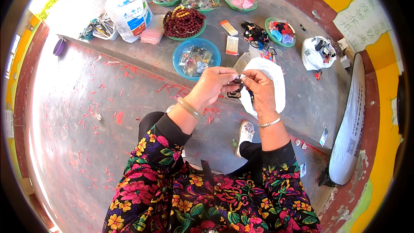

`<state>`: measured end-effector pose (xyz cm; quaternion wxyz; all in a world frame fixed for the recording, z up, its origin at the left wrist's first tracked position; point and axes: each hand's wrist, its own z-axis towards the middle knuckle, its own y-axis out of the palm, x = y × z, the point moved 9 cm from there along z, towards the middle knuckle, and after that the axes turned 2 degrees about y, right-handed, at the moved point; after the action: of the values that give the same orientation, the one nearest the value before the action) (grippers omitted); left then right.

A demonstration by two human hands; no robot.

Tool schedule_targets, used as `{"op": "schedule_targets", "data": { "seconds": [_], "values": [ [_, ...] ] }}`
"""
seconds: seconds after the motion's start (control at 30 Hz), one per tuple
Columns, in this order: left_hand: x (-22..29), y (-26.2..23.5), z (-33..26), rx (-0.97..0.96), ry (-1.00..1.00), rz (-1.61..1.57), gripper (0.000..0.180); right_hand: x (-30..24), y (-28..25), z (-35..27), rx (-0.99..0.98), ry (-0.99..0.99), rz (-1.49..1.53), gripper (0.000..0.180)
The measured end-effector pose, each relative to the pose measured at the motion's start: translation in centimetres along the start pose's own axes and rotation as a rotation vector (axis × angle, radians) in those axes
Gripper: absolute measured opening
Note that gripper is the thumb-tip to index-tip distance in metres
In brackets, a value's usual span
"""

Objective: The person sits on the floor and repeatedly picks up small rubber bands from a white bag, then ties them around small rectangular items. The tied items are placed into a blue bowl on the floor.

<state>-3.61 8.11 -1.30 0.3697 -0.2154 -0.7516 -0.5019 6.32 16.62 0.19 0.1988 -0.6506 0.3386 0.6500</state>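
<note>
My left hand (211, 85) and my right hand (261, 91) meet in front of me, thumbs and fingertips pinched together. Between them is a small dark looped item (235, 92); its exact kind is too small to make out. Some of it hangs below the left fingers, and dark strands show by the right fingers. Just behind the right hand lies a white plastic bag (276, 75). Beyond my left hand stands a blue basin (175, 60) holding small clear packets.
Dark red beads (183, 23) fill a green basin. Several more basins with bagged trinkets line the back. A large white bag (128, 13) stands at left, black corded items (255, 33) lie right of centre. A raised ledge edge crosses the floor; a long wrapped roll (350, 125) leans right.
</note>
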Motion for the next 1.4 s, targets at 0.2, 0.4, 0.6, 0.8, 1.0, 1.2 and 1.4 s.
{"op": "schedule_targets", "data": {
  "seconds": [0.2,0.4,0.6,0.8,1.0,1.2,1.4],
  "values": [
    [-0.1,0.2,-0.1,-0.032,-0.023,0.001,0.019,0.4,0.3,-0.1,-0.037,0.095,0.136,0.019],
    [-0.1,0.5,-0.2,-0.078,-0.062,-0.014,0.021,0.4,0.4,0.0,-0.080,0.073,0.168,0.017],
    [-0.2,0.4,-0.4,-0.106,-0.122,-0.096,0.023,0.4,0.2,0.1,-0.082,0.057,0.170,0.015],
    [0.2,0.6,-0.6,-0.138,-0.110,-0.145,0.025,-0.4,0.3,-0.1,-0.069,0.009,0.097,0.013],
    [0.7,1.0,-0.5,-0.163,-0.119,-0.211,0.026,-0.4,-0.1,0.0,-0.046,-0.019,0.019,0.014],
    [0.1,0.6,-0.4,-0.084,-0.099,-0.121,0.020,-1.2,0.3,-0.2,-0.036,-0.075,-0.098,0.015],
    [-0.4,-0.2,-0.2,-0.032,-0.109,-0.096,0.016,-1.6,0.7,-0.3,-0.073,-0.140,-0.203,0.018]
  ]
}}
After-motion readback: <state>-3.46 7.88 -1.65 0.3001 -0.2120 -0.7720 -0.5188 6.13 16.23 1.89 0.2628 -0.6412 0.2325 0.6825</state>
